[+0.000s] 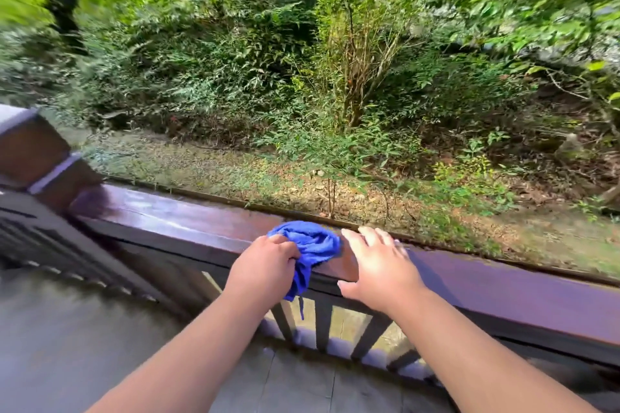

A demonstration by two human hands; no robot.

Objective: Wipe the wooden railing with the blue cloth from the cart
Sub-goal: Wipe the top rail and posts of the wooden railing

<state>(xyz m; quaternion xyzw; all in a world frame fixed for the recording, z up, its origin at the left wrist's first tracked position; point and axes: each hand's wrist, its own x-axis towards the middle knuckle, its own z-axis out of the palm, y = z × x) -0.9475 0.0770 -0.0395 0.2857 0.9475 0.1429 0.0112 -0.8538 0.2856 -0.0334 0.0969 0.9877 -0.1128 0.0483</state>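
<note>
A dark brown wooden railing [174, 214] runs from the left post down to the right edge of the view. Its top looks glossy. My left hand [265, 265] is closed around a bunched blue cloth [312, 241], which lies on the rail's top with a tail hanging over the near side. Just to the right of the cloth, my right hand [379, 265] lies flat on the rail with its fingers spread and holds nothing. No cart is in view.
A thick square post [30, 151] ends the railing at the left. Vertical balusters [323, 325] stand below the rail. A grey plank floor [67, 345] lies under my arms. Beyond the rail, the ground drops to dense green bushes [302, 60].
</note>
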